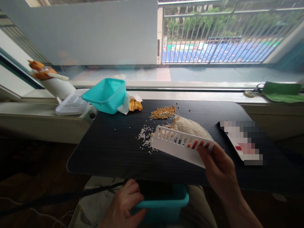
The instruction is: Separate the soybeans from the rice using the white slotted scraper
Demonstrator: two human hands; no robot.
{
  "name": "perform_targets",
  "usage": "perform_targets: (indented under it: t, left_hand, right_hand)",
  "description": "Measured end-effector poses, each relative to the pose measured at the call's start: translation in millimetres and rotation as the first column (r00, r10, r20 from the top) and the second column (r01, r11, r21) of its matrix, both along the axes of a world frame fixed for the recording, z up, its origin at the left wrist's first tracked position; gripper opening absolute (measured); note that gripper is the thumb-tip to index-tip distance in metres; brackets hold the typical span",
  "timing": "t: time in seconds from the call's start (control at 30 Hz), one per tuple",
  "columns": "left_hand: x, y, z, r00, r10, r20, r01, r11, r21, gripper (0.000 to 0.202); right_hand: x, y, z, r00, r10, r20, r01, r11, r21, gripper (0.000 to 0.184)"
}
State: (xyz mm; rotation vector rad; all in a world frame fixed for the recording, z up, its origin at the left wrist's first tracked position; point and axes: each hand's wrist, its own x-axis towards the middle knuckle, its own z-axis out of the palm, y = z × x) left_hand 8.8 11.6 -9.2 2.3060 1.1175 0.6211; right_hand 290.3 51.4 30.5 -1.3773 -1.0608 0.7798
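Observation:
My right hand point(220, 171) grips one end of a white slotted plastic strip point(177, 148), held on a slant just above the table. Behind the strip lies a heap of white rice point(192, 126), partly hidden by it. A pile of yellow beans point(163, 112) touches the rice at its far left side. Loose rice grains point(143, 133) are scattered by the strip's left end. My left hand point(127, 202) is closed on the rim of a turquoise plastic tub point(163, 204), held below the table's front edge; its contents are hidden.
Another turquoise tub point(104, 95) stands at the table's back left, with a crumpled orange-and-white wrapper point(135, 105) beside it. A phone-like object point(230, 139), partly blurred, lies on the right of the dark table point(106, 152). A clear lid point(72, 103) and green cloth point(282, 91) rest along the window.

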Motion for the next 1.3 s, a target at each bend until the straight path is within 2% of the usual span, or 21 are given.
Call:
perform_targets:
  t: [0.23,0.4,0.63,0.73,0.83,0.9,0.97,1.1,1.3]
  left_hand:
    - [-5.7,0.5,1.2,1.000,0.022,-0.014,-0.022,1.000,-0.020,0.018]
    - [-15.8,0.9,7.0,0.998,0.066,0.003,-0.066,0.998,-0.005,0.020]
    - [-24.9,-0.3,9.7,0.995,0.104,0.013,-0.103,0.994,-0.046,0.023]
    - [-20.6,-1.3,5.2,0.997,0.071,-0.006,-0.071,0.997,-0.030,0.023]
    - [-12.2,-1.6,1.2,0.999,0.037,-0.021,-0.037,0.999,-0.019,0.018]
    - [-7.0,-1.7,0.1,0.999,0.026,-0.025,-0.027,0.999,-0.037,0.018]
    - [-4.0,-1.8,-0.1,0.999,0.027,-0.028,-0.029,0.998,-0.058,0.018]
    - [-4.4,-2.0,-0.4,0.999,0.015,-0.036,-0.018,0.997,-0.078,0.017]
    - [-4.3,-4.1,-1.8,0.999,0.032,-0.038,-0.035,0.997,-0.074,0.017]
  right_hand:
    - [-16.5,11.1,-6.6,0.991,0.135,-0.021,-0.134,0.990,0.034,0.017]
    - [-25.2,17.2,-16.6,0.968,0.241,-0.069,-0.243,0.970,-0.026,0.026]
    - [-10.8,-1.0,-7.9,0.907,0.405,-0.116,-0.418,0.899,-0.131,0.029]
    - [3.4,-11.0,-7.5,0.939,0.318,-0.129,-0.332,0.936,-0.114,0.024]
    - [15.1,-13.5,-10.5,0.989,0.027,-0.148,-0.041,0.995,-0.091,0.021]
    - [19.6,-10.1,-11.0,0.973,-0.179,-0.144,0.168,0.982,-0.084,0.024]
    - [21.5,-3.8,-9.7,0.953,-0.278,-0.121,0.271,0.960,-0.068,0.029]
    - [20.3,11.0,-9.3,0.954,-0.271,-0.132,0.267,0.963,-0.045,0.031]
    - [17.6,27.3,-19.6,0.964,-0.195,-0.178,0.189,0.981,-0.050,0.029]
